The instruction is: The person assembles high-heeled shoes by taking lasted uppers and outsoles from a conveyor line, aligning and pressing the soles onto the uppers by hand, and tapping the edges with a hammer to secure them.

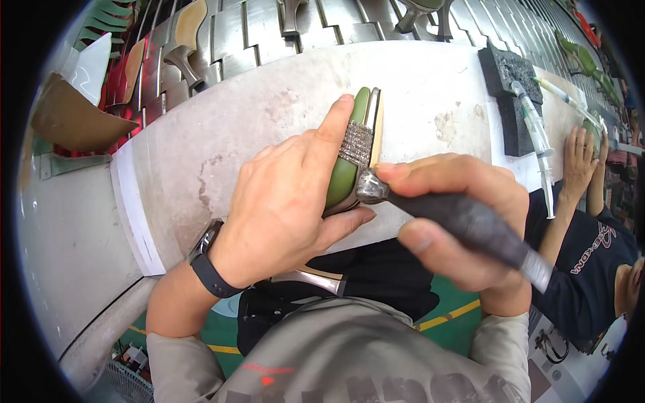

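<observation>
A green shoe last (341,185) with a glittery strap (356,144) round it lies on its side over the pale worktop. Along its right side runs a tan sole (377,134). My left hand (282,195) is closed round the last, index finger stretched along it and thumb at its near end. My right hand (463,201) grips the dark handle of a hammer (457,218). The hammer's scuffed metal head (371,187) is at the sole's edge, near the strap; whether it touches is hard to tell.
Soles with heels (185,40) stand on the metal slat conveyor (228,37) beyond the worktop (181,161). At right lie dark foam blocks (514,121) and a syringe (537,134). A co-worker's hand (579,161) is farther right. A metallic heel (316,279) shows by my lap.
</observation>
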Demonstrator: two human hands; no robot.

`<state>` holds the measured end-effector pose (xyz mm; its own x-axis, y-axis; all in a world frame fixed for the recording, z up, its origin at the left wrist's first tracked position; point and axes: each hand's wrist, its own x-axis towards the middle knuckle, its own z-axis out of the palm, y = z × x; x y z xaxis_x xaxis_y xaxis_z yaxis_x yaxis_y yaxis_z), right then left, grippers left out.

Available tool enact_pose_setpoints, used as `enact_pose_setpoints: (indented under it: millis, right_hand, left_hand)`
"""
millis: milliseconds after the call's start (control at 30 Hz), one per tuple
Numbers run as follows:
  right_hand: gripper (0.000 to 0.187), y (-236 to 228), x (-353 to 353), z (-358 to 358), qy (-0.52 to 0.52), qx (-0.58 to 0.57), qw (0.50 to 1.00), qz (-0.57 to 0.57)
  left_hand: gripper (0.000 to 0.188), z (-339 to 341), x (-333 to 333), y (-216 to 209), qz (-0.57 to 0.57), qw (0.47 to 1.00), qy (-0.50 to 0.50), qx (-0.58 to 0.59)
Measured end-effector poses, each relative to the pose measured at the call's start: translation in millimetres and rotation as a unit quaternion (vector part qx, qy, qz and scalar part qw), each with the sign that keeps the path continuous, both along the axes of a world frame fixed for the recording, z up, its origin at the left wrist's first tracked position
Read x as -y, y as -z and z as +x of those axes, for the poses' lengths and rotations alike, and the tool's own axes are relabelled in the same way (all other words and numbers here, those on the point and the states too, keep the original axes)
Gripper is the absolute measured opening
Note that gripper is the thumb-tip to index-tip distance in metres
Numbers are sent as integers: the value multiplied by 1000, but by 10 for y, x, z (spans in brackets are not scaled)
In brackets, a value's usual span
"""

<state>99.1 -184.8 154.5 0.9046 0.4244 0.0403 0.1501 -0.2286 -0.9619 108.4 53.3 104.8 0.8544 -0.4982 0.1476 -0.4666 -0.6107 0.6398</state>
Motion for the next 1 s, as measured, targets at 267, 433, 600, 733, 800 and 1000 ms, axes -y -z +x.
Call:
enact_pose_setpoints:
  millis: [267,433,600,733,800,1000]
  right_hand:
    - [41,-68,-56,276,87,-115,989,-38]
    - [35,83,-20,732,99,-81,991,-38]
    - [38,-93,-24,597,32,-70,994,-81]
    - [36,-236,-113,193,-5,-14,991,-135]
    - [35,-194,-116,78,-63,124,977,-165]
    - [35,22,-234,-216,-69,287,934,-200]
  left_hand:
    - [121,15,-24,-73,2,999,3,-41]
    - [121,26,-32,-32,-4,999,5,-39]
    - [119,-6,-52,-28,-9,1000,-9,-25]
    - [118,-42,-87,8,-10,1000,-15,-21]
    - [118,-48,-73,-3,-9,1000,-16,-20]
    - [108,-67,-63,40,-8,1000,-19,-8]
